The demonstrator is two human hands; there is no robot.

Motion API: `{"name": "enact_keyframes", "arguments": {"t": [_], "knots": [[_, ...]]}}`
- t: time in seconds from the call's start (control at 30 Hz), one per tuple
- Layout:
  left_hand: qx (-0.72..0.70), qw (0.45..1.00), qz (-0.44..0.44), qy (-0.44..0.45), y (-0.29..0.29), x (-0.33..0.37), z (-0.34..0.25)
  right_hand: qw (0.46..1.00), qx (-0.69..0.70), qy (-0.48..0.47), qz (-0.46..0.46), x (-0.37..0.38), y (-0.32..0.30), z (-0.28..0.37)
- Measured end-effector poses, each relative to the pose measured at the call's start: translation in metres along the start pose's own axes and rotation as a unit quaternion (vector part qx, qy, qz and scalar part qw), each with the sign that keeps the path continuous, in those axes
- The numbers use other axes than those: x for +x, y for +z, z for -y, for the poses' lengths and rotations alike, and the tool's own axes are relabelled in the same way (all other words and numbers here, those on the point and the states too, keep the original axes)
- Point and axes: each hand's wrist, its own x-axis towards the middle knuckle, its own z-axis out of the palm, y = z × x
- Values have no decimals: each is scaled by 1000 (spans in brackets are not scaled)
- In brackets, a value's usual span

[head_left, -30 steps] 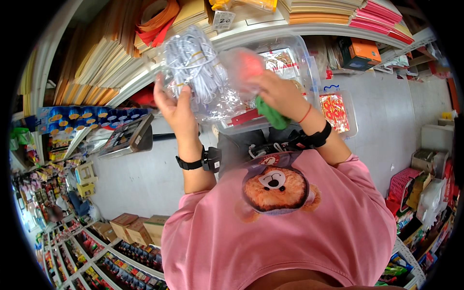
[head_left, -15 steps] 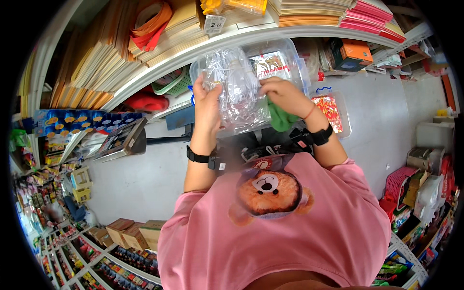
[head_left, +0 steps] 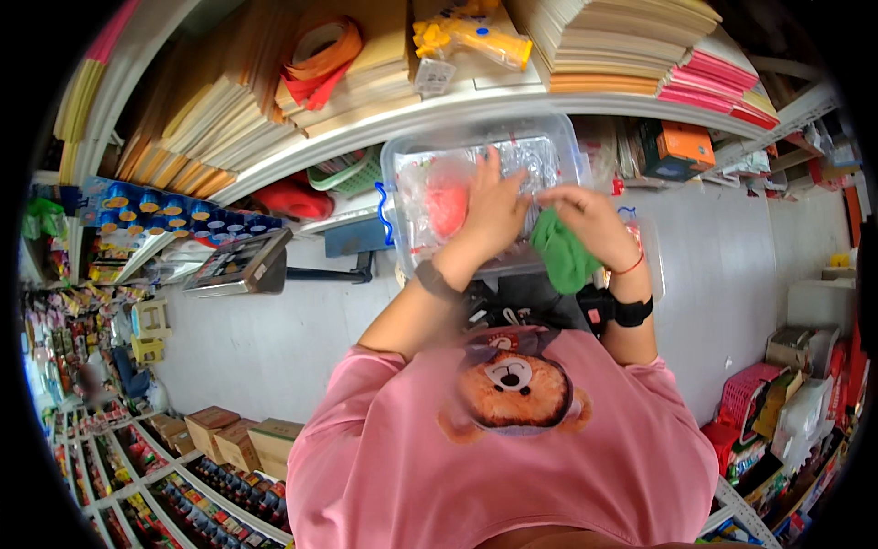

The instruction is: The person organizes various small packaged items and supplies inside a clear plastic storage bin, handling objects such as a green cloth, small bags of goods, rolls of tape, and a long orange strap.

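Note:
A clear plastic bin (head_left: 393, 165) stands in front of me, holding shiny silver packages (head_left: 540, 157) and a clear bag with something round and red (head_left: 446, 209). My left hand (head_left: 494, 218) reaches inside over these packages, its fingers stretched out and a little blurred, the palm beside the red thing. At the bin's right side my right hand (head_left: 593, 222) is closed on a crumpled green cloth (head_left: 562, 254), which hangs below the fingers over the bin's near corner. The fingertips of both hands come near each other.
Above the bin runs a white shelf (head_left: 384, 121) with stacks of brown envelopes (head_left: 604, 50) and a roll of orange ribbon (head_left: 320, 55). A tilted screen on an arm (head_left: 242, 263) is at the left, below a pack of blue cans (head_left: 174, 209). An orange-and-black box (head_left: 675, 146) sits right.
The clear bag of white cables has gone from view, uncovering the red thing and silver packages. My left hand has moved right, into the bin. The right hand keeps the green cloth.

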Motion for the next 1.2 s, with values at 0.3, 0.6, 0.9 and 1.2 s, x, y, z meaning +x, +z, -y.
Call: {"name": "enact_keyframes", "arguments": {"t": [0.3,0.6,0.9,1.2], "knots": [[189,981,29,38,-98,-31,-4,978,-192,-24,79,21,49,-48],[-15,1000,-6,-14,-136,-30,27,976,-207,-2,64,20,38,-47],[33,996,-77,41,-84,-7,11,929,-176,-44,-322,27,22,11],[-99,973,170,119,-24,-15,0,957,-67,-43,-280,20,33,19]]}}
